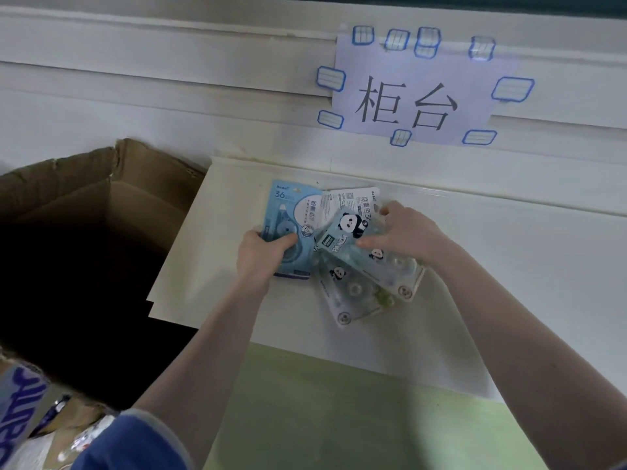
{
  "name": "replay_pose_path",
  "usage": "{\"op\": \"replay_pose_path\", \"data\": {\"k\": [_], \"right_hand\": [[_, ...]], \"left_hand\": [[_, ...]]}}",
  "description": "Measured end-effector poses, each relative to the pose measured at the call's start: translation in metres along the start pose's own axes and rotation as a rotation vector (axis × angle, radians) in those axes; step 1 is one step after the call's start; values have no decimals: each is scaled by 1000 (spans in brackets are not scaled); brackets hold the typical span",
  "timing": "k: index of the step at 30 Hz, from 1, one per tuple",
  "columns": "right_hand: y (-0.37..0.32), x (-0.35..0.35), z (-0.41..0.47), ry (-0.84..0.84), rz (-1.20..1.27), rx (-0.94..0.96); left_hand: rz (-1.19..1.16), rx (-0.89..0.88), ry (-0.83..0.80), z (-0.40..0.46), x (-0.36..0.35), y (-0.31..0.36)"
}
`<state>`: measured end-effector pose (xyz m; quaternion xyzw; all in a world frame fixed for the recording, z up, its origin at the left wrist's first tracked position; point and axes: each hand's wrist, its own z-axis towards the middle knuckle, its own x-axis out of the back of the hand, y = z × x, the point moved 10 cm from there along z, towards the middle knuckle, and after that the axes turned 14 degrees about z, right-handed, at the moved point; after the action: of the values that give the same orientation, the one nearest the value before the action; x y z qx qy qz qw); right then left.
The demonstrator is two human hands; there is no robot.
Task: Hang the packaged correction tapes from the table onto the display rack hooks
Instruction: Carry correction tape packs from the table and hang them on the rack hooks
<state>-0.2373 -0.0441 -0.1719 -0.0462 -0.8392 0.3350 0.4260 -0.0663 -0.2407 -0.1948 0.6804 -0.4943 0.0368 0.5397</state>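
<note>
Several packaged correction tapes lie in a loose pile on the white table (pixel 509 266). My left hand (pixel 259 256) grips a light blue pack (pixel 291 212) marked 36, its thumb across the pack's lower front. My right hand (pixel 403 232) pinches a panda-printed pack (pixel 346 232) at the top of the pile. Two more panda packs, one (pixel 349 293) and another (pixel 400 273), lie fanned out beneath it. A white-backed pack (pixel 349 201) sits partly hidden behind them. No display rack or hooks are in view.
An open brown cardboard box (pixel 84 212) stands to the left of the table, dark inside. A paper sign (pixel 410 93) is taped to the white panelled wall behind. A pale green surface (pixel 339 418) lies in front of the table. Printed packaging (pixel 20 412) shows at bottom left.
</note>
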Motion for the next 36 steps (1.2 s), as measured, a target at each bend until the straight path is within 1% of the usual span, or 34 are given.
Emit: {"op": "replay_pose_path", "data": {"k": [3, 6, 11, 13, 15, 18, 20, 24, 26, 29, 32, 36], "right_hand": [[2, -5, -10, 27, 55, -36], [-6, -10, -21, 35, 148, -19], [-12, -30, -42, -108, 491, -85], [-13, -38, -46, -125, 546, -93], [-13, -46, -48, -99, 568, -100], [-2, -57, -46, -36, 573, -178], [2, -59, -49, 3, 622, -207], [4, -51, -58, 83, 678, -155], [12, -44, -65, 135, 738, -153], [34, -35, -78, 233, 833, -189], [52, -23, -86, 278, 884, -203], [71, -9, -88, 321, 899, -207]], "left_hand": [[-41, 9, 9, -6, -2, -5], [-99, 26, -10, -6, -3, -12], [-157, 57, -32, -8, -2, -26], [-163, 59, -24, -8, -2, -31], [-154, 46, -29, -8, -4, -32], [-123, 34, -49, -9, -6, -33], [-106, 10, -84, -7, -8, -32], [-24, -61, -156, -8, -11, -27], [14, -103, -155, -9, -12, -22], [138, -201, -138, -11, -15, -9], [287, -314, -116, -9, -17, 10], [606, -486, 6, 0, -22, 44]]}}
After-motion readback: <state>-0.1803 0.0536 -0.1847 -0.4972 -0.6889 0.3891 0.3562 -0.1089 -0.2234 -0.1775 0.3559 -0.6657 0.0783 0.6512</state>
